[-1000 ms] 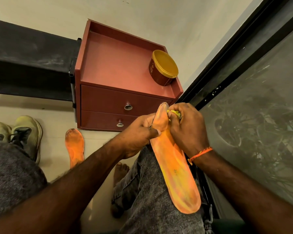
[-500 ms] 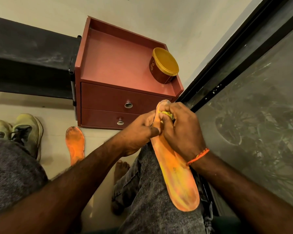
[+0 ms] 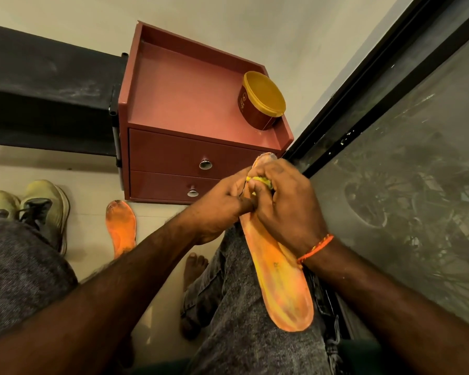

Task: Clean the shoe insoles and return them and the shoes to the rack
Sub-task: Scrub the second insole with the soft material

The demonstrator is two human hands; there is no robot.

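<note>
An orange insole (image 3: 279, 282) lies along my right thigh, its far end raised near the drawers. My left hand (image 3: 217, 209) grips that far end from the left. My right hand (image 3: 284, 207) bunches a small yellow cloth (image 3: 260, 181) in its fingers and presses it onto the upper part of the insole. A second orange insole (image 3: 120, 228), dirty at its far tip, lies flat on the floor to the left. Two pale yellow-green shoes (image 3: 38, 209) stand side by side on the floor at the far left.
A red-brown two-drawer cabinet (image 3: 190, 125) stands straight ahead with a brown tub with a yellow lid (image 3: 263, 100) on top. A dark shelf (image 3: 44, 98) runs off to its left. A black-framed glass pane (image 3: 406, 163) fills the right. My bare foot (image 3: 194, 266) rests on the floor.
My right hand with the cloth has slid down the insole, from its tip toward the middle. The left hand keeps its hold on the insole's far end.
</note>
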